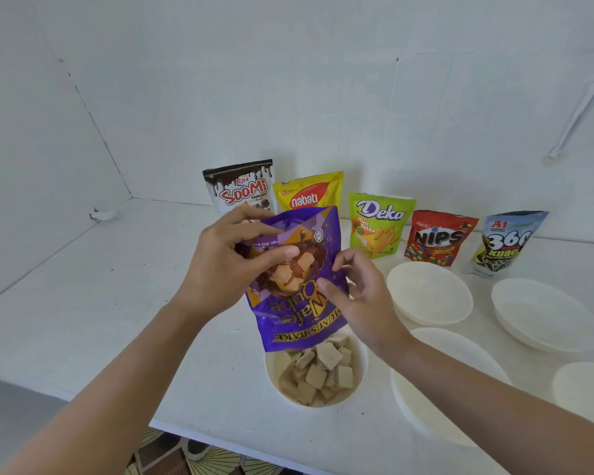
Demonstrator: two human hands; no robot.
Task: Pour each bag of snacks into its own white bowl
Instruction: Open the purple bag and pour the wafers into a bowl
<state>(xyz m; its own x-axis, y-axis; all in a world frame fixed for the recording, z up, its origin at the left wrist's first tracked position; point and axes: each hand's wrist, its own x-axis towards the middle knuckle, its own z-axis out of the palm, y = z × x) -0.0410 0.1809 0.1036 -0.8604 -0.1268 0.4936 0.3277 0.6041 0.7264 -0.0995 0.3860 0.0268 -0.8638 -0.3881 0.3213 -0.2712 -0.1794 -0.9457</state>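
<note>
A purple wafer-cube bag (299, 303) hangs upside down, its mouth over a white bowl (360, 365) near the table's front edge. Pale brown wafer cubes (318, 371) fill that bowl. My left hand (227, 265) grips the bag's upper left part, thumb across its front. My right hand (357, 293) pinches the bag's right edge with curled fingers. Behind stand the Soomi bag (240, 190), the yellow Nabati bag (309, 193), the green Deka bag (379, 224), the red Nips bag (438, 238) and a black seed bag (506, 245).
Several white bowls with nothing in them lie to the right: one (429, 293) behind my right hand, one (546, 313) far right, one (436, 402) under my right forearm, one (583, 389) at the right edge. The white table (83, 303) meets white walls; patterned floor shows below its front edge.
</note>
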